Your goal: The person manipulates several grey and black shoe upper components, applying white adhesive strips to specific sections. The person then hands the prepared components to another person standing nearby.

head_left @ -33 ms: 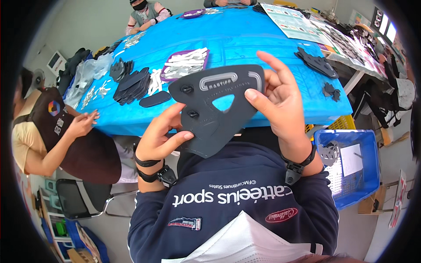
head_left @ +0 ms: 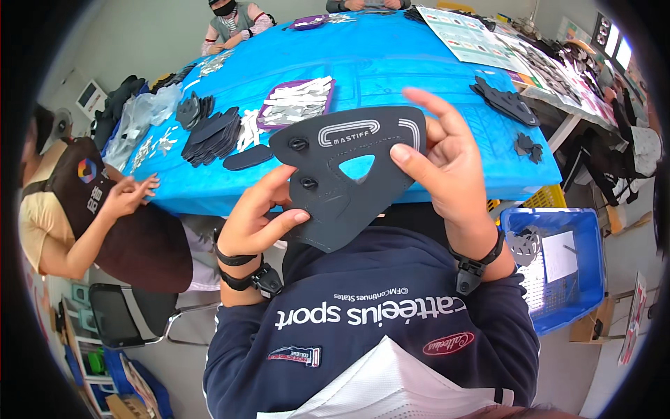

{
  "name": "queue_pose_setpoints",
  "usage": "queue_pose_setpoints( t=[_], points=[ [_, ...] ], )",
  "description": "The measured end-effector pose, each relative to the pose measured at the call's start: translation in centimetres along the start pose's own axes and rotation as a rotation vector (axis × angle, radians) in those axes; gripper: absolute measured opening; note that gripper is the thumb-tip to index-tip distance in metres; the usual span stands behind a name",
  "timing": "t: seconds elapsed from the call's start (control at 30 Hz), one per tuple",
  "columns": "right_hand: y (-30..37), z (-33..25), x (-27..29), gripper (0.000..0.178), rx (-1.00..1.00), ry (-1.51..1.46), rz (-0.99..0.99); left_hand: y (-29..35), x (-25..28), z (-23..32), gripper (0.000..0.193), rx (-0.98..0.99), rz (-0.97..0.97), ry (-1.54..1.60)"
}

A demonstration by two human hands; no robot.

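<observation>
Between my hands, above the near table edge, is a flat black panel [head_left: 349, 199] with a triangular cutout, grey trim at its top and two round black fittings on its left side. My left hand [head_left: 265, 220] pinches the lower left edge between thumb and fingers. On the upper right edge, my right hand [head_left: 440, 153] grips it, thumb on the front face and index finger stretched up and away. Behind the panel, a purple tray [head_left: 265, 115] holds white and grey strips. A stack of black pads [head_left: 211, 136] and one loose rounded black pad [head_left: 248, 158] lie to its left.
The table has a blue cover [head_left: 391, 77]. At its right lie black cut pieces [head_left: 506, 101]. A blue basket [head_left: 593, 279] stands at my lower right. Another person [head_left: 105, 216] sits close on my left, and another [head_left: 234, 24] sits across the table. A chair [head_left: 129, 314] stands behind left.
The black panel and both hands have shifted very slightly right in view. My grip on it is the same.
</observation>
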State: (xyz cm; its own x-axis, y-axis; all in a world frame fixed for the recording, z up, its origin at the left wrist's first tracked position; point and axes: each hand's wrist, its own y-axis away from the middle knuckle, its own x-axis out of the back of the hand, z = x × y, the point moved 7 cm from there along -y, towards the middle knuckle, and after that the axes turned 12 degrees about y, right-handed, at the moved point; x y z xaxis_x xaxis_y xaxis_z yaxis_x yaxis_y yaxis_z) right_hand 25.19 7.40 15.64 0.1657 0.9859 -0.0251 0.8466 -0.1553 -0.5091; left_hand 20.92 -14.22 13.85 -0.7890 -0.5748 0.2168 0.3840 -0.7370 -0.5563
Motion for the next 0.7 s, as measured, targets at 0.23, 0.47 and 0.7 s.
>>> queue_pose_setpoints(
  t=[0.23, 0.47, 0.7],
  points=[
    [1.2, 0.7, -2.4, 0.032, -0.098, -0.190, -0.148, 0.5, 0.5, -0.2, 0.064, -0.016, 0.111, 0.023],
    [2.1, 2.2, -3.9, 0.025, -0.104, -0.188, -0.070, 1.1, 0.8, 0.6, 0.056, 0.066, 0.108, -0.464],
    [2.5, 4.6, -5.0, 0.018, 0.068, -0.046, 0.013, 3.4, -2.6, 3.5, 0.048, -0.838, 0.342, -1.012]
  ],
)
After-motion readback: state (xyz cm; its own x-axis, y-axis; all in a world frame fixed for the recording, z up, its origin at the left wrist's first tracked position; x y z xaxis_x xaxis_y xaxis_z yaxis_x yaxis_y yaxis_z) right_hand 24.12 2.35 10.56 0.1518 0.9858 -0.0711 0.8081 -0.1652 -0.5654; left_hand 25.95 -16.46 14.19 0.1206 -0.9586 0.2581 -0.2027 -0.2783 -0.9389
